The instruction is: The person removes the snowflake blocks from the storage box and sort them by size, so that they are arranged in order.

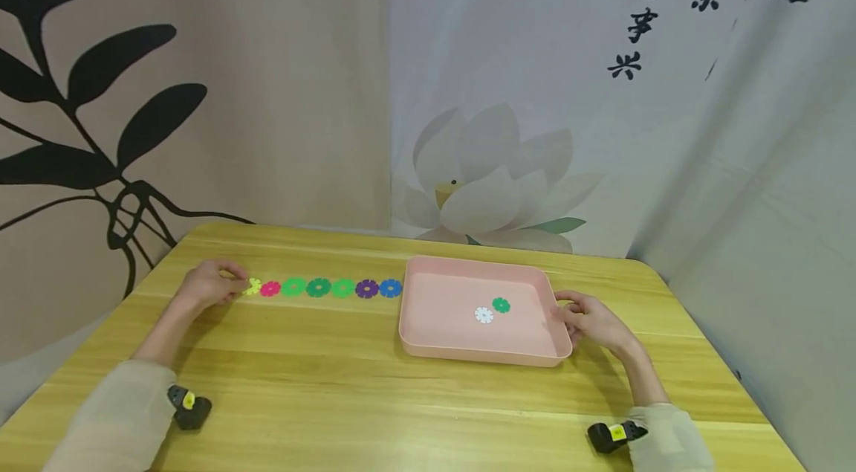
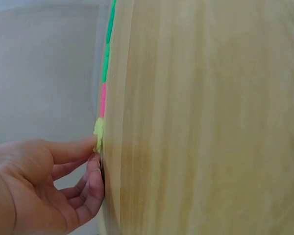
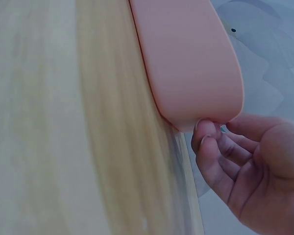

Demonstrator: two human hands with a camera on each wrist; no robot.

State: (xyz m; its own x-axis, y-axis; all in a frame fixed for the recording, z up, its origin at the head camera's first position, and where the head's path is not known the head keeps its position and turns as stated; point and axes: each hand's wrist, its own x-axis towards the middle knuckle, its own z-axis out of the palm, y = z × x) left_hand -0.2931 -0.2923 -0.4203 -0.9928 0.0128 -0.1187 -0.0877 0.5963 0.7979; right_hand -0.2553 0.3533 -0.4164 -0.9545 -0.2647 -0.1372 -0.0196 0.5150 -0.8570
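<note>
At the left end of a row of flower-shaped plastic discs, my left hand (image 1: 212, 284) pinches the yellow disc (image 1: 253, 286) between thumb and fingers. Right beside it lies a pink disc (image 1: 270, 289). Several green discs, a purple disc (image 1: 367, 288) and a blue disc (image 1: 391, 288) continue the line up to a pink tray (image 1: 468, 354). My right hand (image 3: 255, 166) grips the tray's right end wall, thumb over the rim and fingers outside. Inside the tray lie a white disc (image 1: 484, 316) and a green disc (image 1: 501, 305).
The wooden table (image 1: 321, 398) has rounded far corners, and a printed curtain (image 1: 301, 85) hangs behind it. A black wrist camera (image 1: 189, 407) sits on the left sleeve, another black camera (image 1: 611, 436) on the right.
</note>
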